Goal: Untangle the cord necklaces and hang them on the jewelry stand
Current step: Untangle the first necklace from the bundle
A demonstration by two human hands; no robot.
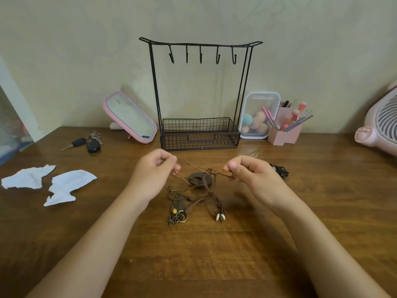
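A tangle of brown cord necklaces [202,190] lies on the wooden table between my hands, with a dark round pendant [198,179], a feather charm with rings [177,208] and small shells [219,217]. My left hand [155,171] pinches a cord at the left. My right hand [251,173] pinches a cord near a knot at the right. The cord is stretched between them above the table. The black wire jewelry stand [199,91] stands behind, its several hooks bare and its basket base holding nothing.
Car keys [88,143] and a pink mirror [131,117] sit at back left. Two torn paper pieces [68,186] lie at left. A clear box of sponges [258,117], a pink brush holder [283,132], a black cord bundle [280,171] and a pink fan [380,125] are at right.
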